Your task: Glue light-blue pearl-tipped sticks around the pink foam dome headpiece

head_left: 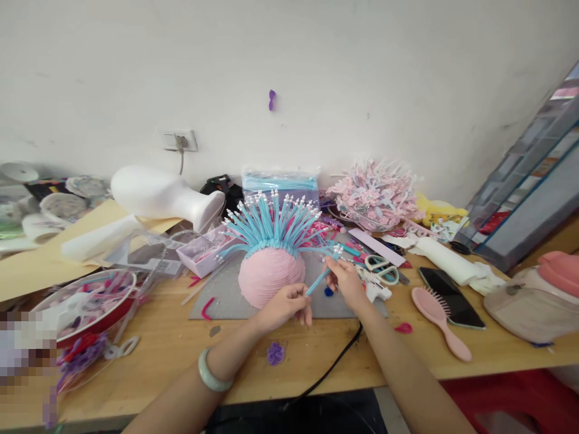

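hands (346, 281) hold a blue strip (318, 282) near the mat's front edge (226, 313).

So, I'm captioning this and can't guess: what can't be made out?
In the head view:
Pink dome: lower right hidden by the left hand.
Blue strip: held parts covered by that hand and the right hand.
Beige bag: cut by the right edge.
White beads: too small to count.
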A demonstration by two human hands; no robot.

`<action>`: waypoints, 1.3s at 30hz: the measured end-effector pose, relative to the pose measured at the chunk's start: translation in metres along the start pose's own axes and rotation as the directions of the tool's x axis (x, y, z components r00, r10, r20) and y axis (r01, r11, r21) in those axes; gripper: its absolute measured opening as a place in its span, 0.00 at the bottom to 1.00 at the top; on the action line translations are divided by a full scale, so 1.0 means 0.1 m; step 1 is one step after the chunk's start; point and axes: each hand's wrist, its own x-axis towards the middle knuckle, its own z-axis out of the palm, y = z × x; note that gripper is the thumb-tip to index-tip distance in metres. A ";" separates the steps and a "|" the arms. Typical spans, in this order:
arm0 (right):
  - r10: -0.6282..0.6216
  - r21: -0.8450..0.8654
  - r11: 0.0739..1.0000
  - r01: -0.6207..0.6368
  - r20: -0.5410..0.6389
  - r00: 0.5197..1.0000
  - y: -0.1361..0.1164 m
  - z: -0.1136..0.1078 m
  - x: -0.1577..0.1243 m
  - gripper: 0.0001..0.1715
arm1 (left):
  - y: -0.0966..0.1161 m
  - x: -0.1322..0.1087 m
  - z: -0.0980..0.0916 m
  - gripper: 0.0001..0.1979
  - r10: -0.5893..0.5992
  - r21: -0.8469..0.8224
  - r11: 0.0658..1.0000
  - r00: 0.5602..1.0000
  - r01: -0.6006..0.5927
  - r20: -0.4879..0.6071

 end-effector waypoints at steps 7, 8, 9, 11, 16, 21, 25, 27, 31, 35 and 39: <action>-0.057 -0.039 0.998 0.054 -0.069 0.996 -0.01 -0.02 0.01 0.24 | 0.02 0.01 -0.01 0.19 0.011 -0.059 0.998 0.998 -0.015 -0.064; -0.060 -0.033 0.998 0.057 -0.071 0.996 -0.01 -0.02 0.01 0.24 | 0.02 0.01 -0.01 0.19 0.002 -0.065 0.998 0.998 -0.007 -0.068; -0.064 -0.027 0.998 0.062 -0.073 0.995 -0.01 -0.02 0.01 0.23 | 0.03 0.01 0.00 0.20 -0.009 -0.073 0.997 0.997 0.003 -0.073; -0.067 -0.025 0.998 0.066 -0.079 0.995 0.00 -0.02 0.02 0.23 | 0.03 0.01 0.01 0.20 -0.026 -0.087 0.996 0.996 0.019 -0.081; -0.069 -0.050 0.997 0.064 -0.096 0.993 0.02 -0.02 0.02 0.22 | 0.05 0.01 0.01 0.19 -0.019 -0.100 0.995 0.998 0.014 -0.052; -0.077 -0.064 0.996 0.070 -0.114 0.990 0.02 -0.02 0.02 0.23 | 0.05 -0.02 -0.02 0.17 0.031 -0.149 0.988 0.998 -0.038 -0.047; -0.051 -0.019 0.999 0.050 -0.094 0.994 0.02 0.01 0.01 0.22 | 0.04 -0.04 -0.05 0.16 0.029 -0.159 0.987 0.999 -0.025 0.024; -0.031 0.029 0.999 0.034 -0.098 0.995 0.01 -0.01 0.03 0.23 | 0.05 -0.05 -0.06 0.17 0.034 -0.160 0.987 0.998 -0.025 0.054; -0.022 0.171 0.983 0.062 -0.230 0.973 -0.04 -0.13 0.11 0.23 | 0.07 -0.09 -0.06 0.19 0.002 -0.141 0.990 0.986 0.022 0.168; -0.044 0.231 0.965 0.126 -0.331 0.942 -0.10 -0.25 0.16 0.23 | 0.08 -0.12 -0.02 0.20 -0.047 -0.076 0.995 0.967 0.068 0.251; -0.032 0.257 0.961 0.099 -0.252 0.967 -0.08 -0.18 0.13 0.22 | 0.05 -0.06 0.01 0.19 -0.003 -0.079 0.997 0.995 0.012 0.102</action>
